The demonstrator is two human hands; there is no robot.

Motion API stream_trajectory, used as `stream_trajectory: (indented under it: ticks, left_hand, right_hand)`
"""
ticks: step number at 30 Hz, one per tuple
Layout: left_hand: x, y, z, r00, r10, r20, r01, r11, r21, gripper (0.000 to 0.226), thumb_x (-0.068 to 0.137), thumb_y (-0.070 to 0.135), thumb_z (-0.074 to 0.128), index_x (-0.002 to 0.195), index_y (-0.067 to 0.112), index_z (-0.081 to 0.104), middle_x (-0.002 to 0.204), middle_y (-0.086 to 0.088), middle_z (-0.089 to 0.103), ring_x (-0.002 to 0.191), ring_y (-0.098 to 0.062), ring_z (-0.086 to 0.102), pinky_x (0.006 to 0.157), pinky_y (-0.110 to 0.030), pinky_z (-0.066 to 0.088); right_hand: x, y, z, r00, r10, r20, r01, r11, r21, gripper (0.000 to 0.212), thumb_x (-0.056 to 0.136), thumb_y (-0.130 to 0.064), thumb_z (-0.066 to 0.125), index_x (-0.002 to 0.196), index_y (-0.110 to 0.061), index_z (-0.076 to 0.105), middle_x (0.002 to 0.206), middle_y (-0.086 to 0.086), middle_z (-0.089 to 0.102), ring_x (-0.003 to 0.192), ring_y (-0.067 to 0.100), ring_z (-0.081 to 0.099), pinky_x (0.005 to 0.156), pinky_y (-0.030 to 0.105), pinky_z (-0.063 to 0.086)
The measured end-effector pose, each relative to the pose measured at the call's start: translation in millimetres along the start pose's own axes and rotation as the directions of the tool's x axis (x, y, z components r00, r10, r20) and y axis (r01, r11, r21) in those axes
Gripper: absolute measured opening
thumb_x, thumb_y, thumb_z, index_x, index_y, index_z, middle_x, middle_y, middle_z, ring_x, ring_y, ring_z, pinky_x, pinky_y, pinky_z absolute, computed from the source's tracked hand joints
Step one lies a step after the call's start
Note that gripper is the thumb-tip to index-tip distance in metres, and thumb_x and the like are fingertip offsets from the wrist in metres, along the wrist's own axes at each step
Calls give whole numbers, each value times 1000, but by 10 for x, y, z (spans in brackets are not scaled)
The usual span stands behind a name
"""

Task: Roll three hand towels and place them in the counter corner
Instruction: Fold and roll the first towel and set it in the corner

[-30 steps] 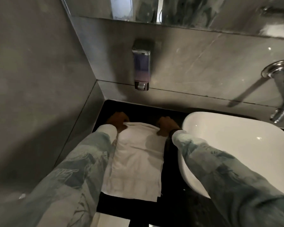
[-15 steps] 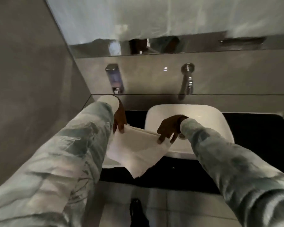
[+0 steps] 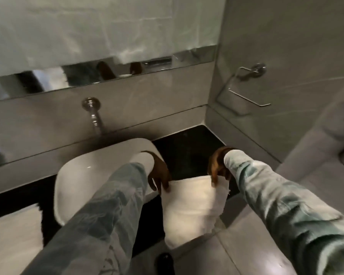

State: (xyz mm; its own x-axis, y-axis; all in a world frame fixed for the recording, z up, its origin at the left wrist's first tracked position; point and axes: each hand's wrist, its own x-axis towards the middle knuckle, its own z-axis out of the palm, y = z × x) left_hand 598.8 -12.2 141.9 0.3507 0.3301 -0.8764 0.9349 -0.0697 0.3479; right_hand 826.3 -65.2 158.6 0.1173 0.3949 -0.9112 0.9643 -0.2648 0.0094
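Now both hands, left [image 3: 159, 175] and right [image 3: 216, 167], pinch the towel [image 3: 193, 211] hanging lengthwise downward.

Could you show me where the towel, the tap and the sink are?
towel [image 3: 193, 207]: head view, middle of the hanging cloth.
tap [image 3: 93, 114]: head view, on its spout.
sink [image 3: 75, 175]: head view, left inner wall.

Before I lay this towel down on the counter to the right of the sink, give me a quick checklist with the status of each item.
1. Left hand grip on towel corner: ok.
2. Right hand grip on the other corner: ok.
3. Towel hanging flat, unrolled: ok.
4. Black counter right of the basin bare: ok.
5. Counter dry: cannot tell.
6. Towel's lower edge clear of the floor: cannot tell.
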Motion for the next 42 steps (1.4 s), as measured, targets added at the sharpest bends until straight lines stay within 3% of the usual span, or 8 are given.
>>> stream_trajectory:
  ticks: [4, 8, 12, 21, 26, 31, 36, 42]
  left_hand:
    - [538, 504, -280, 976, 149, -156, -140, 988, 69, 42, 83, 9, 75, 123, 5, 63, 121, -17, 67, 100, -31, 70, 84, -36, 59]
    - [1226, 611, -711, 927, 226, -299, -216, 974, 64, 35, 87, 10, 71, 120, -1, 65, 113, -22, 70, 80, -24, 67, 67, -29, 55]
    - [1921, 636, -1138, 841, 376, -388, -278, 917, 285, 29, 88, 18, 69, 113, 1, 71, 114, -19, 72, 107, -30, 67, 97, -37, 53]
    - [3284, 589, -1844, 686, 466, -559, -338, 884, 322, 15, 83, 5, 68, 98, 6, 72, 117, -17, 60, 111, -33, 59, 96, -44, 51]
    - [3478, 534, -1823, 718, 531, -451, -306, 822, 480, 24, 95, 17, 54, 115, 6, 63, 129, -20, 53, 120, -35, 50, 102, -39, 40]
    - [3373, 591, -1898, 808, 518, -283, -311, 781, 542, 31, 100, 25, 46, 118, 4, 59, 123, -15, 55, 114, -31, 56, 97, -36, 43]
    - [3372, 758, -2033, 800, 480, -361, -265, 821, 506, 21, 94, 12, 55, 110, 10, 69, 117, -14, 62, 108, -30, 62, 92, -35, 50]
    - [3523, 714, -1982, 787, 524, -325, -253, 755, 605, 28, 92, 11, 59, 119, 5, 61, 130, -16, 53, 119, -33, 54, 104, -44, 46]
  right_hand:
    - [396, 558, -311, 994, -15, -106, 29, 991, 133, 52, 88, -15, 74, 132, 5, 56, 133, 28, 59, 124, 41, 58, 108, 52, 46]
    - [966, 895, -739, 923, -35, -383, 166, 935, 313, 33, 69, -4, 86, 100, -4, 74, 86, 13, 69, 72, 26, 66, 68, 35, 61]
    - [1649, 1020, -1074, 854, -54, -518, 219, 939, 263, 37, 70, -15, 87, 105, -8, 77, 109, 11, 75, 104, 24, 69, 96, 33, 54]
    - [3002, 1213, -1642, 700, -117, -705, 263, 959, 102, 21, 83, -21, 75, 102, -12, 76, 116, 14, 69, 111, 32, 62, 95, 39, 51]
    - [3269, 1269, -1346, 496, -280, -822, 306, 942, -136, 16, 92, -12, 66, 97, -1, 76, 106, 23, 68, 102, 42, 62, 91, 44, 53]
    - [3160, 1392, -1256, 591, -265, -762, 369, 929, -37, 25, 97, -22, 61, 113, -8, 74, 117, 15, 66, 107, 32, 61, 97, 36, 46]
    - [3229, 1339, -1697, 721, -168, -672, 365, 917, 162, 31, 87, -23, 74, 116, -12, 73, 114, 12, 74, 108, 28, 68, 100, 34, 50]
    - [3340, 1390, -1637, 742, -249, -622, 343, 939, 33, 32, 91, -29, 70, 119, -14, 68, 128, 10, 61, 118, 29, 58, 103, 38, 46]
